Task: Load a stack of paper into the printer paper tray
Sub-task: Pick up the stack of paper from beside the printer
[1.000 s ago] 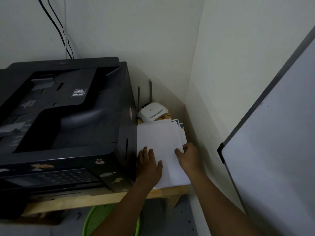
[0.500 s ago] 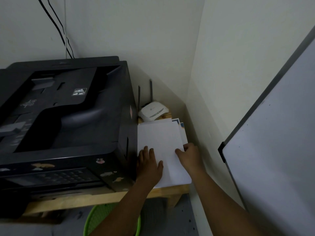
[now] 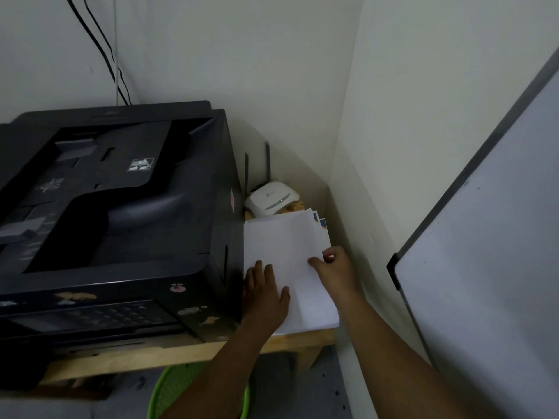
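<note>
Left hand point(image 3: 263, 293) lies flat on the paper stack point(image 3: 284, 252) beside the printer point(image 3: 121, 225); right hand point(image 3: 334, 269) pinches its right edge, long axis pointing away

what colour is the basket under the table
Bright green: the basket shows below the wooden table edge in the head view, partly hidden by the left forearm.

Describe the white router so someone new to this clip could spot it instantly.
Start at the big black printer on the wooden table. In the corner gap to its right, behind the stack of paper that the hands touch, sits the router: the only glossy white box, with two dark upright antennas.
</note>
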Demonstrator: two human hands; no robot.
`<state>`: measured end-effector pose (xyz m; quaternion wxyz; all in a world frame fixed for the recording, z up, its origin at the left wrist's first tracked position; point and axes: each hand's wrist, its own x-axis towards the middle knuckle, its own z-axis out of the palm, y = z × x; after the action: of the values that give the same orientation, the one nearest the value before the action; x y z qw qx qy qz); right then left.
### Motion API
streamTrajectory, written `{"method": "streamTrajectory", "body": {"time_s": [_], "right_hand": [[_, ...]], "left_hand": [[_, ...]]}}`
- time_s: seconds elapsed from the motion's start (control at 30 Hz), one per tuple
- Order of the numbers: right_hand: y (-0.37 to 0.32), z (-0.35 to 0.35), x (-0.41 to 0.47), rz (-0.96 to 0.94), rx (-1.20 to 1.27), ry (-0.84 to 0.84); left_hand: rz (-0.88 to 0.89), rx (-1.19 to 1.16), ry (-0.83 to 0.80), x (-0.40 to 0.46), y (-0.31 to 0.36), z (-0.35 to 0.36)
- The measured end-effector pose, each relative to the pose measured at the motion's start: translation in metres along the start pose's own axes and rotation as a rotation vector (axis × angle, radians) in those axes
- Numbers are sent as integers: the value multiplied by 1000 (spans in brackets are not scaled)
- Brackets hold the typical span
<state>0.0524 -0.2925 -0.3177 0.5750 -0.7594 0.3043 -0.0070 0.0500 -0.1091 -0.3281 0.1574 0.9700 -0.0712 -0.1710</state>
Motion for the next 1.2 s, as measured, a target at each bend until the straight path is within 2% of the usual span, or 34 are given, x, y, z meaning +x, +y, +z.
{"method": "streamTrajectory", "body": {"time_s": [0.33,0.6,0.73,0.83,1.2], "right_hand": [[-4,8,5,82,98,-23],[-9,12,0,24,18,-45],[-14,10,-9,-19,32,0],[-29,4,-20,-67,23,22],[-119,-32,-73,-162,72,14]], "left_hand": [[15,-26,-16,-1,0,-4],[14,-63,-13,0,-1,-4],[-14,-192,-10,-1,2,-9],[-57,-331,-4,-2,8,-19],[-102,-499,83,-29,58,-96]]}}
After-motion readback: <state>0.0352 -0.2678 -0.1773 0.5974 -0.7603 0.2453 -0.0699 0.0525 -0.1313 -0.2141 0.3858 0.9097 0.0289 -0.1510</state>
